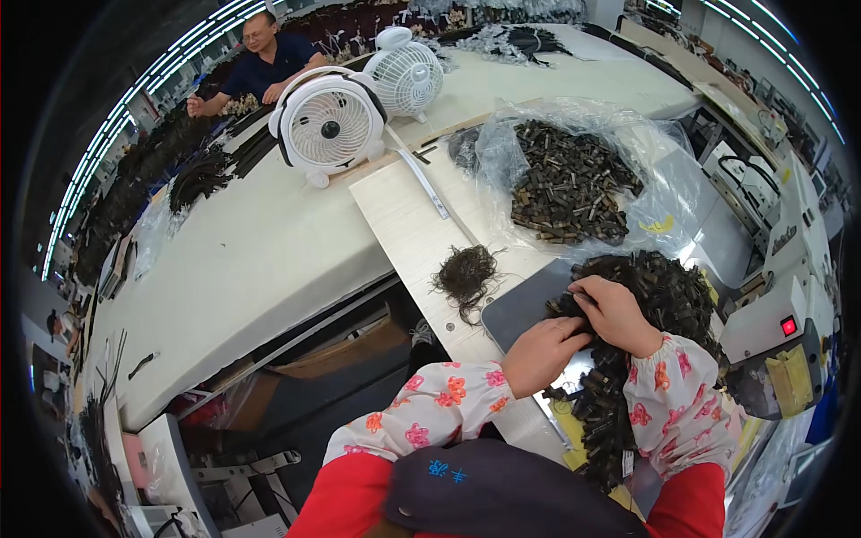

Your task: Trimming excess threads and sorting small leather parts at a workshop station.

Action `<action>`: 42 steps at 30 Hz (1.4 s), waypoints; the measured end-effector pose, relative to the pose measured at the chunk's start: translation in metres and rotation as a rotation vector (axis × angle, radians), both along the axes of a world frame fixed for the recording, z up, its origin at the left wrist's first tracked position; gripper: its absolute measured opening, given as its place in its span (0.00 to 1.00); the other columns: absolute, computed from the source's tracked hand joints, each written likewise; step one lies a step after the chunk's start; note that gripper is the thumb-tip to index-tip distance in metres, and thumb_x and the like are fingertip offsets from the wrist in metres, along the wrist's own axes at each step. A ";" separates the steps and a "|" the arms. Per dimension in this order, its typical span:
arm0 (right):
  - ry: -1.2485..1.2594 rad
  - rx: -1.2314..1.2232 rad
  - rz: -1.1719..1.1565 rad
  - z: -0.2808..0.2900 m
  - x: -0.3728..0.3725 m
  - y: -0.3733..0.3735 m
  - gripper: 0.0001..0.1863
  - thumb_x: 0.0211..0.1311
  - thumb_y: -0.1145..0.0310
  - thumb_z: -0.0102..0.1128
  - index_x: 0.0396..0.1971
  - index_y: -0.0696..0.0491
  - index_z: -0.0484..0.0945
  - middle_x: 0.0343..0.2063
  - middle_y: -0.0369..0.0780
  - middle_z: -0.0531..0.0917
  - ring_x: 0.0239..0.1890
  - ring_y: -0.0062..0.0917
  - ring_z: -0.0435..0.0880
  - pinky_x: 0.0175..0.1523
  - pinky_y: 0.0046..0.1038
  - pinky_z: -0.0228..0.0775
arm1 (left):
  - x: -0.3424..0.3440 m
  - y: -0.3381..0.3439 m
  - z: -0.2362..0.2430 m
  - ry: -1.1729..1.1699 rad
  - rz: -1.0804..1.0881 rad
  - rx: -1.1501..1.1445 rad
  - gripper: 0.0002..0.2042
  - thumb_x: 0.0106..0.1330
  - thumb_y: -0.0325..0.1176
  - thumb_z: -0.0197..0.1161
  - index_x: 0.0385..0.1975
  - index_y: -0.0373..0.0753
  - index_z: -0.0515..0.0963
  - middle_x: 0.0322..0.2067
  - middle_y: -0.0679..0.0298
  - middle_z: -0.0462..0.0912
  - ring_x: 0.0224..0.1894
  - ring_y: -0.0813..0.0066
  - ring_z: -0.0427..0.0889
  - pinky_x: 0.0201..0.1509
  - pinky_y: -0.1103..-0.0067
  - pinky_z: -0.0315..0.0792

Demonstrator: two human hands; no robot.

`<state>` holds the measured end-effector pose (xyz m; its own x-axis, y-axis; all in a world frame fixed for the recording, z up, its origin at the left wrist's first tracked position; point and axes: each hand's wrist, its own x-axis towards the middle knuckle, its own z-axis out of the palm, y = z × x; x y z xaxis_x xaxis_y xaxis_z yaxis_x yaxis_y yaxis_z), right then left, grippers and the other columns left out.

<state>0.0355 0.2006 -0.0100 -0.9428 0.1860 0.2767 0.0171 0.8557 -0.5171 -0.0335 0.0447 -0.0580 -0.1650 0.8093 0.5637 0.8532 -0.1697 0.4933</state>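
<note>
My left hand [541, 351] and my right hand [617, 314] meet at the near edge of a heap of small dark bundled pieces [659, 287] lying on a grey board [516, 312]. My right hand pinches a few of the dark pieces between thumb and fingers. My left hand is curled, with its fingertips touching the same pieces. More of the dark pieces [601, 412] trail down between my floral sleeves. A loose tuft of dark hair [466, 273] lies on the pale wooden board [404, 224] to the left of my hands.
A clear plastic bag [646, 134] holding a pile of similar dark pieces [569, 184] lies behind the heap. Two white fans [327, 125] stand further back. A machine with a red switch [787, 327] is at the right. A person [260, 63] sits at the far table end.
</note>
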 end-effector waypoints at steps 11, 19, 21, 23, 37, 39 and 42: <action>-0.011 0.142 -0.032 0.001 -0.014 0.021 0.11 0.52 0.66 0.60 0.33 0.56 0.76 0.30 0.42 0.79 0.31 0.38 0.78 0.35 0.31 0.71 | -0.004 -0.067 0.022 -0.110 0.286 -0.167 0.09 0.49 0.27 0.65 0.32 0.37 0.77 0.31 0.62 0.77 0.35 0.63 0.75 0.36 0.74 0.67; 0.117 -0.029 -0.012 0.002 0.000 0.001 0.10 0.48 0.71 0.63 0.32 0.56 0.75 0.29 0.44 0.77 0.31 0.39 0.77 0.34 0.30 0.69 | 0.004 -0.043 0.009 0.072 -0.017 -0.177 0.12 0.48 0.27 0.64 0.34 0.39 0.75 0.28 0.62 0.74 0.31 0.63 0.73 0.34 0.72 0.68; 0.065 -0.218 0.011 0.017 0.009 -0.012 0.10 0.50 0.72 0.62 0.33 0.58 0.76 0.28 0.42 0.79 0.28 0.28 0.78 0.32 0.24 0.68 | 0.005 -0.044 0.020 0.099 -0.019 -0.141 0.10 0.49 0.27 0.63 0.33 0.38 0.75 0.26 0.63 0.73 0.29 0.64 0.74 0.31 0.72 0.68; 0.012 -0.602 0.216 0.015 0.014 -0.027 0.14 0.58 0.65 0.57 0.39 0.60 0.75 0.29 0.43 0.81 0.30 0.21 0.78 0.34 0.23 0.69 | 0.008 -0.046 0.031 -0.006 0.042 -0.140 0.07 0.55 0.26 0.60 0.33 0.36 0.73 0.25 0.63 0.76 0.26 0.70 0.76 0.29 0.77 0.70; -0.291 -0.491 0.317 0.033 0.012 -0.024 0.10 0.57 0.68 0.56 0.25 0.60 0.75 0.15 0.40 0.78 0.18 0.23 0.76 0.27 0.25 0.67 | -0.035 -0.065 0.049 -0.815 -0.112 -0.494 0.05 0.60 0.26 0.57 0.33 0.32 0.72 0.22 0.64 0.80 0.26 0.84 0.78 0.30 0.85 0.71; -0.155 -0.447 0.317 0.027 0.009 -0.024 0.10 0.56 0.67 0.58 0.24 0.59 0.75 0.17 0.42 0.78 0.19 0.29 0.77 0.27 0.27 0.67 | -0.036 -0.063 0.050 -0.846 -0.012 -0.347 0.05 0.59 0.26 0.58 0.32 0.32 0.73 0.22 0.65 0.80 0.27 0.85 0.79 0.31 0.86 0.71; -0.144 -0.505 0.267 0.027 0.010 -0.021 0.05 0.56 0.74 0.58 0.26 0.61 0.74 0.19 0.39 0.78 0.22 0.16 0.74 0.30 0.21 0.67 | -0.038 -0.048 0.059 -0.913 0.110 -0.213 0.04 0.62 0.24 0.53 0.34 0.31 0.71 0.25 0.62 0.80 0.27 0.83 0.78 0.30 0.86 0.72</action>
